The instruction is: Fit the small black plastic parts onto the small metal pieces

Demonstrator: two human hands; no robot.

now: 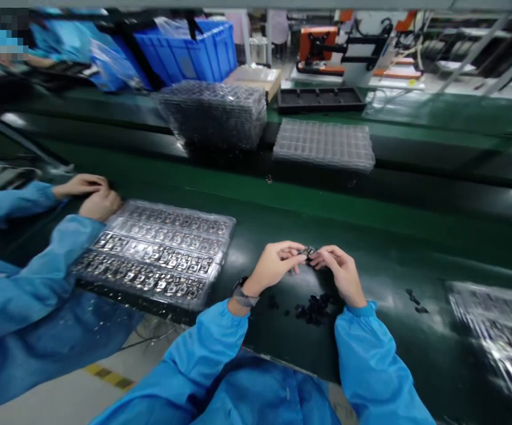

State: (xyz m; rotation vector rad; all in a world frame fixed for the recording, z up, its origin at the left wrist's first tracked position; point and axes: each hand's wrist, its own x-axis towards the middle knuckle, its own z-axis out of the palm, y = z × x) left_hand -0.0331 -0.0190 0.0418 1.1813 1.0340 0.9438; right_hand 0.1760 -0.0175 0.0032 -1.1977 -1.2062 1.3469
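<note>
My left hand and my right hand meet above the dark green belt, both pinching one small dark part between their fingertips. I wear blue sleeves and a watch on the left wrist. Just below my hands lies a small heap of black pieces. A clear tray of small metal parts lies to the left of my hands.
A co-worker in blue sits at my left, hands by the tray's far corner. A stack of clear trays, a flat clear tray, a black tray and a blue crate stand beyond. Another clear tray lies at right.
</note>
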